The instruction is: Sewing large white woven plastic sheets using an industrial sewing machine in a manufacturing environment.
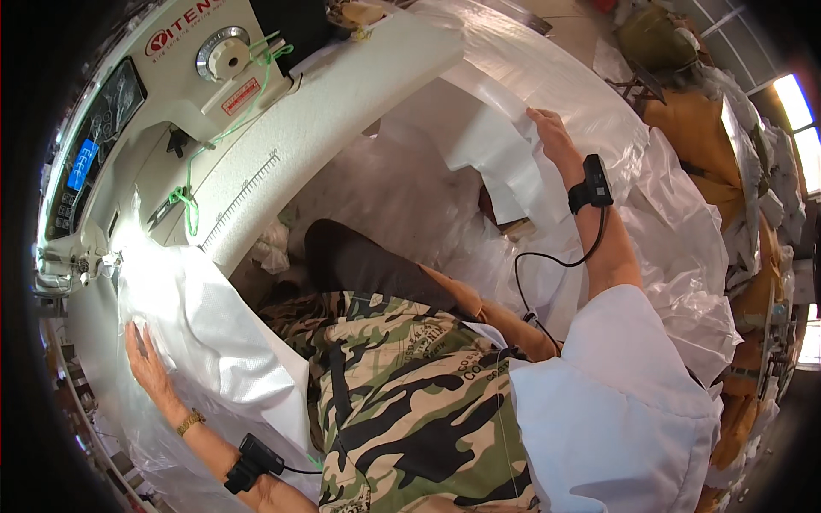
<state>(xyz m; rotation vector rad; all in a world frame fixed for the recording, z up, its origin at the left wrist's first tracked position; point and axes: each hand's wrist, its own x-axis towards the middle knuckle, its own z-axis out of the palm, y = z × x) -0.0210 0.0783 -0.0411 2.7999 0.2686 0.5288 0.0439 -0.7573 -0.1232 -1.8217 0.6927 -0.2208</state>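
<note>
My left hand (151,366) lies on a white woven plastic sheet (224,316), fingers stretched out and slightly apart. The sheet runs up to the brightly lit needle area of a white sewing machine (342,107). Over on the right, my right hand (556,141) has its fingers closed at the edge of a translucent white plastic sheet (503,90); the fingertips are partly hidden. Green thread (272,53) hangs from the machine's upper body, and more of it is looped around small metal snips (161,214) beside the machine arm.
A dial (224,56) and a lit blue display (83,164) sit on the machine. Heaped clear plastic (676,248) spreads along the right side. Brown sacks (697,132) lie beyond it. My lap, covered by a camouflage apron (419,393), is below the machine.
</note>
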